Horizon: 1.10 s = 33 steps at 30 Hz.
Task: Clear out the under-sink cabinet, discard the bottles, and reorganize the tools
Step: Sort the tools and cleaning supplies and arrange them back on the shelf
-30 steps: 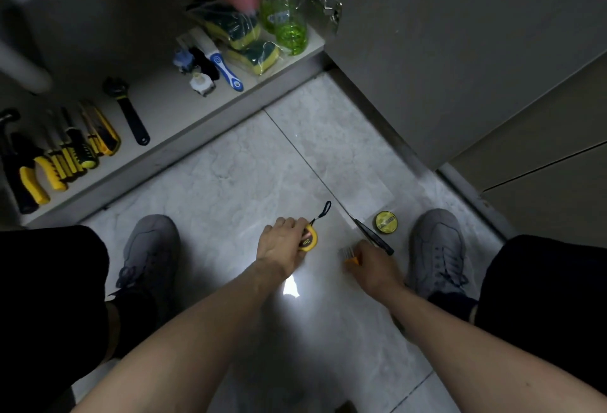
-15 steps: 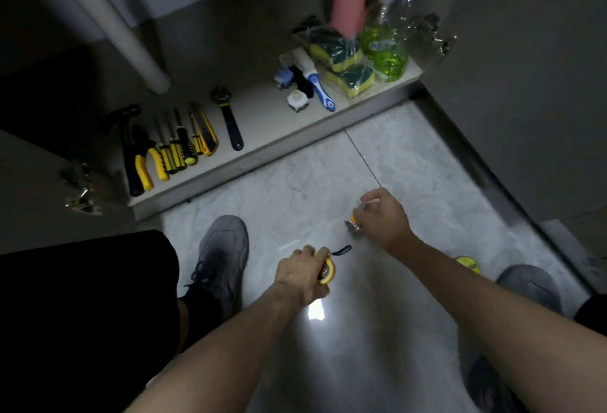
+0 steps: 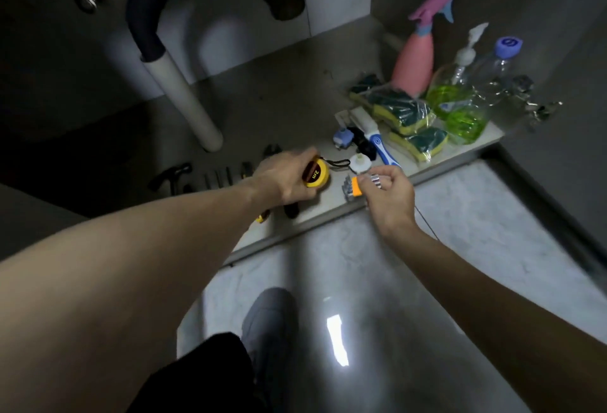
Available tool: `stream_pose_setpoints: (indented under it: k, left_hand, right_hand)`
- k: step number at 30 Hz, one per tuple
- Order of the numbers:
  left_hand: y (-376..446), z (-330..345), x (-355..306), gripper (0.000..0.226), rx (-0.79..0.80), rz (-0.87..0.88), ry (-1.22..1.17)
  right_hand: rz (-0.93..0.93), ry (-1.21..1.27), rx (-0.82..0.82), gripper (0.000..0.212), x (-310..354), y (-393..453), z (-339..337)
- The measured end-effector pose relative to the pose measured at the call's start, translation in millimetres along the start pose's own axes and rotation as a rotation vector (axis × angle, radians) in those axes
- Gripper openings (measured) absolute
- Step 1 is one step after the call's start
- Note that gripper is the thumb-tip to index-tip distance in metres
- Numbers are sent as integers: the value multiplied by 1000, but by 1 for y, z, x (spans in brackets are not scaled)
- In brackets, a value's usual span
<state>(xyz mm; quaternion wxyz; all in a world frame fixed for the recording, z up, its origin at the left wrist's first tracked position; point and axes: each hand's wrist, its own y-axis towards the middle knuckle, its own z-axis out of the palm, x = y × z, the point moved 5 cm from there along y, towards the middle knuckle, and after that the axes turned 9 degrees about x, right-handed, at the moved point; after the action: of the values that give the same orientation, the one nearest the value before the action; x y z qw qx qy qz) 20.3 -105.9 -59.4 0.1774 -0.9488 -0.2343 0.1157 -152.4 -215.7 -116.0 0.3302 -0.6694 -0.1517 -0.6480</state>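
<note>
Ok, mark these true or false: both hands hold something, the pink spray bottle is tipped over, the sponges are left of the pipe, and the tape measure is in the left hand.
1. Both hands hold something. True: left hand grips the tape measure, right hand pinches a bit holder.
2. Pink spray bottle tipped over. False: it stands upright.
3. Sponges left of the white pipe. False: they lie right of it.
4. Tape measure in left hand. True.

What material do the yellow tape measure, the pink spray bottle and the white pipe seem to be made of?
Tape measure, held by the left hand: probably glossy yellow plastic, judging by its smooth moulded case, with a dark label.
Pink spray bottle: looks like matte opaque plastic with even colour and a moulded trigger.
White pipe: likely plastic, perhaps PVC, smooth and uniformly white.
</note>
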Motion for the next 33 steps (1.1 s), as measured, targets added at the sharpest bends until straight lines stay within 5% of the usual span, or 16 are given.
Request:
stream_pose_setpoints:
  k: [16,19,26,33]
  left_hand:
    - [16,26,67,62,-36,-21,-197]
    - [13,26,68,61,-69,-45,-187]
    - [16,23,69,65,-73,-102,-133]
    - [17,14,87,49,-130,-105,-169]
  right_hand:
    - [118,-286,213,22,-25,18,59]
    - [33,-413,223,18,-20,13,67]
    - [-289,-1202,210,30,-8,1,81]
    - [-318,-1228,194,36,-9,9,88]
